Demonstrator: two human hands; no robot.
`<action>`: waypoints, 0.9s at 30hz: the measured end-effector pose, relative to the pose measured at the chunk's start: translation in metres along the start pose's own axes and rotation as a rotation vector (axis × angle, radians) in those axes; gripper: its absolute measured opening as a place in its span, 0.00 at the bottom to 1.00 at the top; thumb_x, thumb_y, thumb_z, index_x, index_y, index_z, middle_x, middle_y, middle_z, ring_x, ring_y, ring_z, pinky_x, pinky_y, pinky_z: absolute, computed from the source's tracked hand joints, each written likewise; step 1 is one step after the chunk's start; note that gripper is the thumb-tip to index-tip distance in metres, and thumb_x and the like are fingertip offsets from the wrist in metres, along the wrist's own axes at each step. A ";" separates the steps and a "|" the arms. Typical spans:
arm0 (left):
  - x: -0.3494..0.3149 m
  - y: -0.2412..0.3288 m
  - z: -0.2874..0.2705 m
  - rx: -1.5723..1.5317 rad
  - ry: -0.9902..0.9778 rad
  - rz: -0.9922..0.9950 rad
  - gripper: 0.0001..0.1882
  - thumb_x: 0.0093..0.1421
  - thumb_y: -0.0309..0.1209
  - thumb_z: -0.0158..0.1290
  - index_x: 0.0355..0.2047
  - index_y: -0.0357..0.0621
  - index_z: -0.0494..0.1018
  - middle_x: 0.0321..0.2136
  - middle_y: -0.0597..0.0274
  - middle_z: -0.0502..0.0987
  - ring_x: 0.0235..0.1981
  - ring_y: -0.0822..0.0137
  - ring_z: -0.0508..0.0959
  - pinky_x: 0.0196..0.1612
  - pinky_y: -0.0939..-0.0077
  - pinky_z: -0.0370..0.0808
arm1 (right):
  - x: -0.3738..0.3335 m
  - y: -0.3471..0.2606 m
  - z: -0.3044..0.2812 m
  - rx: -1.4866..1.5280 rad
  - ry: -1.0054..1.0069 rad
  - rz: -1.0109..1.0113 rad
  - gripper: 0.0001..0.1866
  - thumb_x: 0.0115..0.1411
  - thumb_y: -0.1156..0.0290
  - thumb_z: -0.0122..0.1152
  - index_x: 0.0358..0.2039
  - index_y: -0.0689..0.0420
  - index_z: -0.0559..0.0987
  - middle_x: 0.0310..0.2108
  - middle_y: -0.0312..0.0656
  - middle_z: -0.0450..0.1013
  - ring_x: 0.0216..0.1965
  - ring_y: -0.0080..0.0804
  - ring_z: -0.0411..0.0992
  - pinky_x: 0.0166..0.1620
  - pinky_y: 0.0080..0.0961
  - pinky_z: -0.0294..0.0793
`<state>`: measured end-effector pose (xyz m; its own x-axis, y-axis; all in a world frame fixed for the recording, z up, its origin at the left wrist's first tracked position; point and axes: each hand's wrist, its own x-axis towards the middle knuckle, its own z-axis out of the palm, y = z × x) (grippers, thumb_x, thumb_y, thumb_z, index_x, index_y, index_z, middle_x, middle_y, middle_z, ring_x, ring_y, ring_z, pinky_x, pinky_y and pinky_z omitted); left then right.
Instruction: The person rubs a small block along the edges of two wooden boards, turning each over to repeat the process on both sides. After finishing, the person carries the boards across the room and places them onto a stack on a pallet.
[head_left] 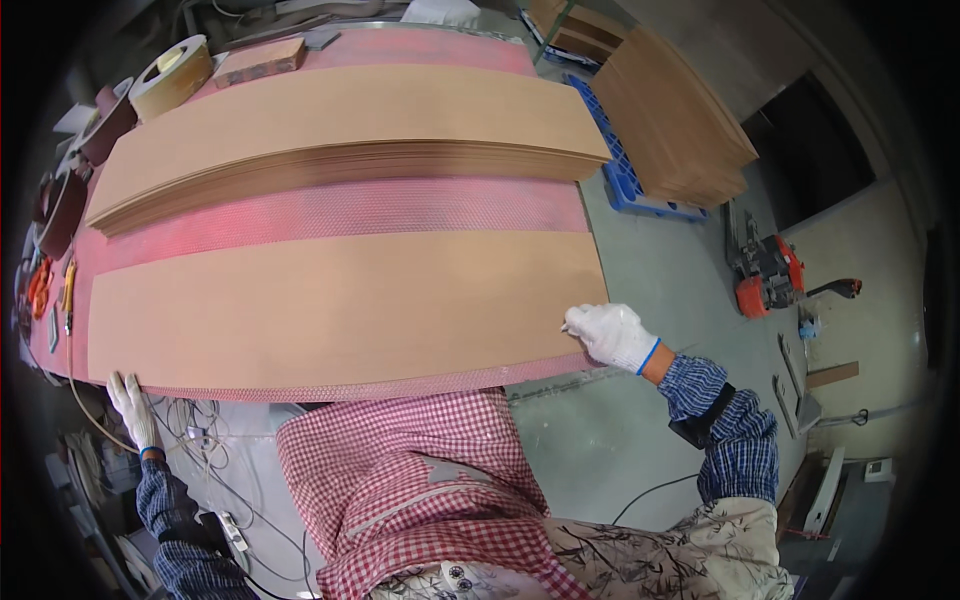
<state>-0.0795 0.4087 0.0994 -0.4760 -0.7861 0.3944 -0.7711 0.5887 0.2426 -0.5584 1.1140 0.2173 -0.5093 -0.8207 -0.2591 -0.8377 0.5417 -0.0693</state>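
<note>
Head view: my left hand (130,408) is open at the near left corner of the tan board (340,305), my right hand (612,337) closed above its right end, any grip unclear.

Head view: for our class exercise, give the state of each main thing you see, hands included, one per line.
Left hand: gloved, fingers extended, at the front board's near left corner
Right hand: gloved, fingers curled, at its right end; grip contents unclear
Front board: single, lying flat
Rear boards: stacked flat
Pink covering: spread beneath both
Blue pallet: loaded
Brown sheets: stacked on it
</note>
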 end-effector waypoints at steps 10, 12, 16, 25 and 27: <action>-0.021 0.089 -0.024 -0.274 0.171 -0.156 0.33 0.67 0.46 0.41 0.63 0.35 0.54 0.65 0.42 0.47 0.67 0.52 0.48 0.67 0.64 0.45 | 0.062 -0.099 -0.026 -0.008 -0.035 -0.178 0.07 0.59 0.67 0.50 0.35 0.55 0.73 0.27 0.45 0.76 0.30 0.41 0.77 0.32 0.37 0.75; -0.023 0.089 -0.023 -0.294 0.215 -0.158 0.32 0.67 0.46 0.41 0.63 0.34 0.54 0.65 0.41 0.47 0.67 0.51 0.47 0.67 0.64 0.45 | 0.082 -0.129 -0.029 0.000 -0.011 -0.230 0.07 0.59 0.67 0.50 0.35 0.55 0.73 0.27 0.45 0.76 0.29 0.42 0.77 0.31 0.38 0.75; -0.025 0.108 -0.020 -0.342 0.289 -0.178 0.32 0.67 0.45 0.41 0.62 0.33 0.55 0.65 0.40 0.47 0.67 0.51 0.48 0.67 0.64 0.47 | 0.115 -0.179 -0.035 0.012 0.056 -0.327 0.07 0.59 0.66 0.50 0.34 0.55 0.72 0.23 0.45 0.75 0.26 0.42 0.76 0.27 0.39 0.74; -0.028 0.136 -0.020 -0.505 0.502 -0.198 0.28 0.63 0.38 0.49 0.61 0.41 0.59 0.64 0.46 0.49 0.65 0.53 0.51 0.66 0.63 0.50 | 0.176 -0.290 -0.075 0.034 -0.021 -0.424 0.09 0.59 0.68 0.49 0.34 0.60 0.72 0.24 0.52 0.75 0.27 0.49 0.77 0.29 0.43 0.75; -0.027 0.147 -0.022 -0.568 0.549 -0.220 0.28 0.63 0.37 0.49 0.61 0.41 0.59 0.64 0.47 0.49 0.66 0.53 0.50 0.67 0.62 0.49 | 0.191 -0.317 -0.083 0.014 -0.006 -0.448 0.09 0.58 0.68 0.49 0.34 0.60 0.72 0.24 0.53 0.76 0.28 0.49 0.77 0.29 0.43 0.75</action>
<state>-0.1707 0.5201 0.1439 0.0500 -0.7769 0.6276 -0.4211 0.5534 0.7186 -0.4067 0.7705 0.2697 -0.0956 -0.9739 -0.2061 -0.9725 0.1356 -0.1894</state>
